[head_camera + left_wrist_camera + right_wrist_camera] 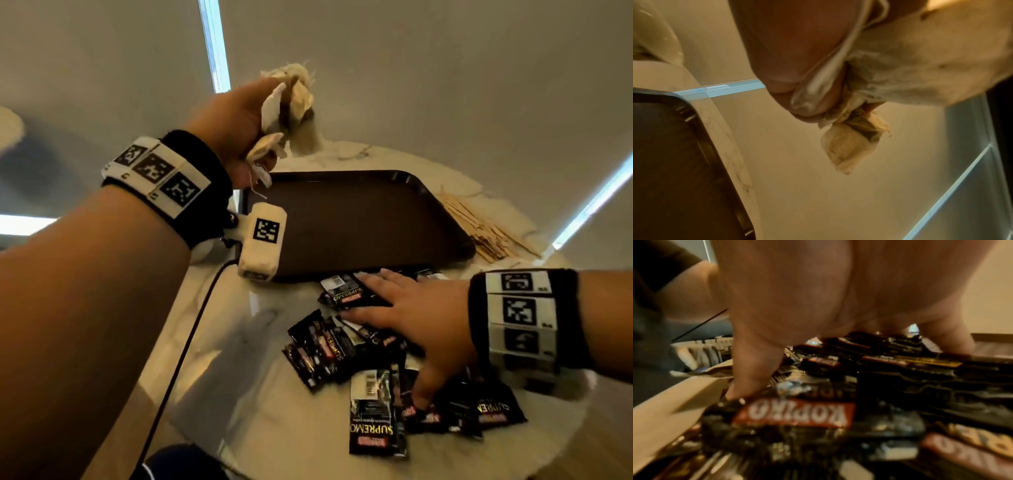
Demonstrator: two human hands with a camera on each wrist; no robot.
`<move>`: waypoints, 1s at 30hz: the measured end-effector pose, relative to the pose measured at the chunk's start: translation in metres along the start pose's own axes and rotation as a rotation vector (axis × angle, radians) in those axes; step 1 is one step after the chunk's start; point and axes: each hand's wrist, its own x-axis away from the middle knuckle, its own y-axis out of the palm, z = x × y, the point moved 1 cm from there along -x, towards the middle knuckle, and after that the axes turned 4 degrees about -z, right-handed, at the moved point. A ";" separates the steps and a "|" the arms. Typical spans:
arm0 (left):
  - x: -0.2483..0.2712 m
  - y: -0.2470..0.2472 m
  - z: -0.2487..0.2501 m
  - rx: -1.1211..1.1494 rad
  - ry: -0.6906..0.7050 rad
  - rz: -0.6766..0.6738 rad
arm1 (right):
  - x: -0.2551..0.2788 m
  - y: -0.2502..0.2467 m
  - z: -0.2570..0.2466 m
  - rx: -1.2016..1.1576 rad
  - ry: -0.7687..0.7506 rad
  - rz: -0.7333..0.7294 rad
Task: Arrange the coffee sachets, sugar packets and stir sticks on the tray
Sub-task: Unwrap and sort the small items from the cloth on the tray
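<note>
A dark brown tray [349, 219] lies bare on the round marble table [239, 359]. Above the tray's far left corner, my left hand [253, 130] grips a crumpled cream cloth [291, 99]; the left wrist view shows the cloth [851, 142] bunched in the fingers [793, 56] beside the tray [663, 154]. Several black coffee sachets [373, 418] lie scattered in front of the tray. My right hand [394, 308] rests spread flat on them, fingers straight, as the right wrist view shows over the sachets [795, 413]. Wooden stir sticks [479, 229] lie right of the tray. No sugar packets are visible.
A black cable [191, 329] runs from the left wrist camera [262, 240] down across the table's left side. The table's rounded edge curves close behind the tray and the sticks. Pale floor surrounds the table.
</note>
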 end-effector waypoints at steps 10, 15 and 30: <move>0.044 0.009 -0.032 0.114 0.118 -0.035 | 0.019 -0.018 0.010 -0.273 -0.025 0.304; 0.033 -0.003 -0.059 -0.058 0.164 0.096 | -0.013 -0.032 0.051 -0.292 0.157 0.349; -0.011 -0.019 -0.060 0.004 0.026 0.177 | -0.046 -0.030 0.080 -0.088 0.072 0.224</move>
